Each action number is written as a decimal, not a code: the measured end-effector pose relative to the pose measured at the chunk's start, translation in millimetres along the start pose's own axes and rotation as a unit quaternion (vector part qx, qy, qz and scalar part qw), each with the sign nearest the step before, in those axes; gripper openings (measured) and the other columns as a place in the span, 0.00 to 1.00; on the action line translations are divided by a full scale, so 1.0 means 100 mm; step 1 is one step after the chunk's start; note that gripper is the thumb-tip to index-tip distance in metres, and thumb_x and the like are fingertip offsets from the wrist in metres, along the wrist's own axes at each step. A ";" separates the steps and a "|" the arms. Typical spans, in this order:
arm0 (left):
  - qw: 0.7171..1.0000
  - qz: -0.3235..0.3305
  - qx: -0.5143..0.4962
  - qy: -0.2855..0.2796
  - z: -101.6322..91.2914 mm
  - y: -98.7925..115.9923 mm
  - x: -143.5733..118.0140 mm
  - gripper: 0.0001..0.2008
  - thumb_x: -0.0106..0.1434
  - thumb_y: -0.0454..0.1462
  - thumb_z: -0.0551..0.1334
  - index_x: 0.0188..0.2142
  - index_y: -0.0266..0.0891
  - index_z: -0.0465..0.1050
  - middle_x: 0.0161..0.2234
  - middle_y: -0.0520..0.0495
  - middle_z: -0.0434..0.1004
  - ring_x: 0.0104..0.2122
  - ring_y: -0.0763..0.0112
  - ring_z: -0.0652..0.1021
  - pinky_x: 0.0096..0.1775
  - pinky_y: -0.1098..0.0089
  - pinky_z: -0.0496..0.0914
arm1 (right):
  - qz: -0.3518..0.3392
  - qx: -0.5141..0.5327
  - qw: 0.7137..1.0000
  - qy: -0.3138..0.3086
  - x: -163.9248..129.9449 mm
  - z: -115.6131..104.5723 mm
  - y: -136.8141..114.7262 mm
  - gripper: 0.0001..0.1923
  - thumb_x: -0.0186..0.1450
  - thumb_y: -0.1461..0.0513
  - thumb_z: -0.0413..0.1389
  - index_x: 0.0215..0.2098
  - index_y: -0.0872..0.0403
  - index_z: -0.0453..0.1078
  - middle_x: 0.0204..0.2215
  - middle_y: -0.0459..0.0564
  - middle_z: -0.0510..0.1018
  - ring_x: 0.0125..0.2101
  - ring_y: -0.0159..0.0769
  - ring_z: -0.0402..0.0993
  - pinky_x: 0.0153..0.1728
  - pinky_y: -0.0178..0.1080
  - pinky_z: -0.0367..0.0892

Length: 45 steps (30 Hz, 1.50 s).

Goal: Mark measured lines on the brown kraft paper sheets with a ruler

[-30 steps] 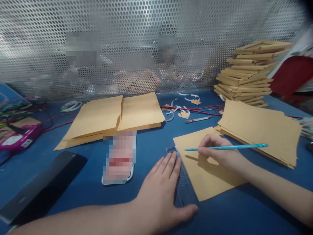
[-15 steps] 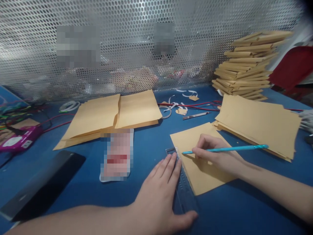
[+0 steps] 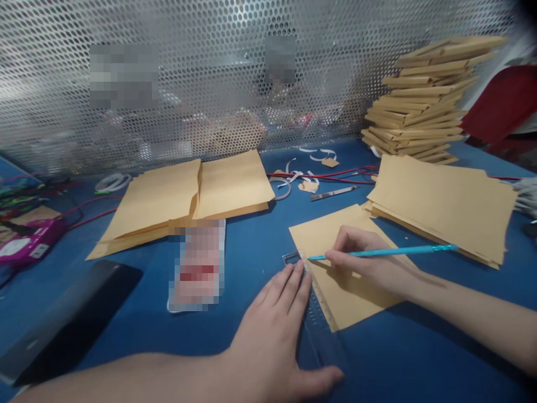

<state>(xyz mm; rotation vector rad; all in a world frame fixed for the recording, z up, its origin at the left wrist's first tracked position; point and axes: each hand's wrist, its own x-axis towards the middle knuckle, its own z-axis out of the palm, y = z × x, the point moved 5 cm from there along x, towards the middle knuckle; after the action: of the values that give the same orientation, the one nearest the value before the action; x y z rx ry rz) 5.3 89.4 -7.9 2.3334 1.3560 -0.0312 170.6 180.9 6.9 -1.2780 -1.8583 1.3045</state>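
Note:
My left hand (image 3: 272,330) lies flat with its fingers stretched over a clear plastic ruler (image 3: 314,316), the thumb spread out to the right. The ruler runs along the left edge of a sheet of brown kraft paper (image 3: 356,299), its marked edge slightly over the paper. In my right hand (image 3: 363,257), a slim turquoise pen (image 3: 394,251) is pinched between the fingers. Its tip points left, at the paper close to the ruler's upper end. Whether the tip touches the paper I cannot tell.
Open brown paper pieces (image 3: 168,193) lie at the left, above a blurred pinkish card (image 3: 199,268). A black case (image 3: 71,319) and a magenta device (image 3: 31,246) sit farther left. More kraft sheets (image 3: 444,207), a tall folded stack (image 3: 419,112) and a thin metal tool (image 3: 333,193) lie beyond my hands.
The ruler has shifted slightly onto the paper's left edge under my left hand. My right hand keeps the pen close to the same spot. The whole view has moved a little.

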 end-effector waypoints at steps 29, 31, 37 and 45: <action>1.000 0.016 -0.009 0.005 -0.06 0.02 -0.01 0.53 0.54 0.59 0.60 0.68 0.36 0.35 0.67 0.44 0.30 0.65 0.49 0.42 0.62 0.50 0.47 | -0.049 -0.079 0.996 0.011 -0.03 0.02 0.04 0.15 0.64 0.54 0.55 0.24 0.52 0.63 0.20 0.42 0.70 0.21 0.29 0.64 0.21 0.33 0.58; 1.000 0.015 -0.008 0.006 -0.06 0.02 -0.02 0.53 0.54 0.59 0.60 0.68 0.37 0.35 0.67 0.44 0.30 0.65 0.49 0.42 0.62 0.50 0.47 | -0.049 -0.086 0.995 0.006 -0.03 0.02 0.03 0.14 0.64 0.54 0.55 0.24 0.52 0.63 0.21 0.42 0.70 0.22 0.30 0.65 0.22 0.33 0.58; 1.000 0.021 -0.008 0.005 -0.09 0.03 -0.02 0.53 0.54 0.59 0.60 0.68 0.35 0.36 0.67 0.42 0.31 0.65 0.48 0.42 0.62 0.51 0.48 | -0.046 -0.076 0.996 -0.001 -0.03 0.03 0.02 0.15 0.64 0.53 0.55 0.24 0.52 0.62 0.21 0.42 0.69 0.22 0.30 0.65 0.22 0.33 0.58; 1.000 0.029 -0.004 0.007 -0.10 0.03 -0.02 0.52 0.55 0.60 0.58 0.68 0.35 0.36 0.67 0.42 0.32 0.65 0.49 0.43 0.63 0.52 0.46 | -0.050 -0.062 0.997 0.003 -0.02 0.03 0.05 0.15 0.63 0.53 0.56 0.24 0.52 0.62 0.21 0.42 0.70 0.22 0.30 0.64 0.22 0.33 0.59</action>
<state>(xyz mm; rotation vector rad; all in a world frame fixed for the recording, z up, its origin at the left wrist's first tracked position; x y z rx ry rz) 5.3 90.4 2.5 2.3692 1.2918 0.0085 171.1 178.8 1.5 -1.2310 -1.9991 1.1483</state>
